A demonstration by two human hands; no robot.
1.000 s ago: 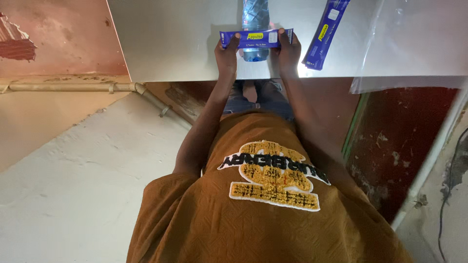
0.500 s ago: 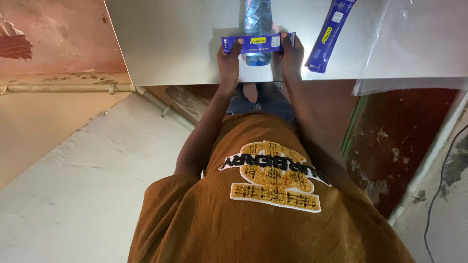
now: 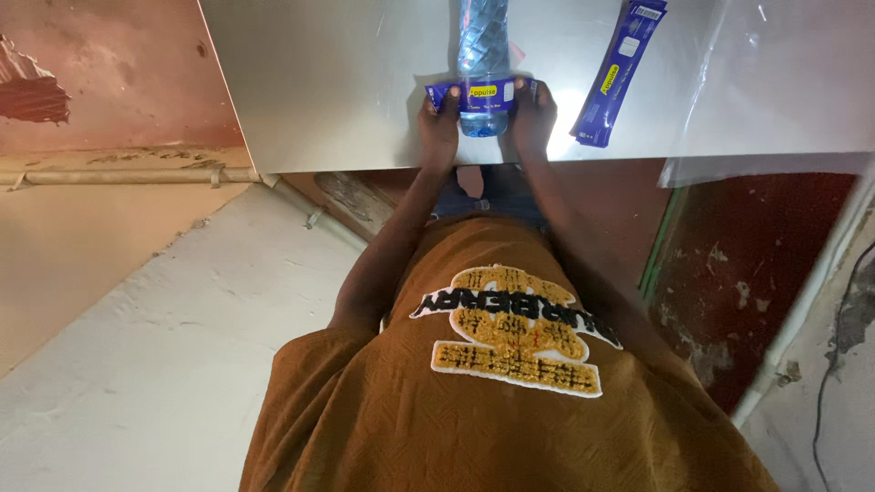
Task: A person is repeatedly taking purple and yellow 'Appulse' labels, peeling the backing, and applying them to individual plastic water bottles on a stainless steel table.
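A clear plastic bottle point(image 3: 482, 36) lies on a shiny metal table point(image 3: 346, 82), its base toward me. A blue label strip point(image 3: 481, 94) with a yellow patch is stretched across the bottle near its base. My left hand point(image 3: 439, 123) pinches the strip's left end and my right hand point(image 3: 532, 114) pinches its right end, both pressed against the bottle's sides.
A stack of blue label strips point(image 3: 618, 73) lies on the table to the right of my hands. A clear plastic sheet point(image 3: 784, 82) hangs over the table's right edge. Below are a concrete floor point(image 3: 155, 364), a red wall and a white pipe point(image 3: 802, 301).
The bottle, strip and both hands sit slightly higher and to the right in view; the strip seems drawn tighter around the bottle. The stack of strips has not moved.
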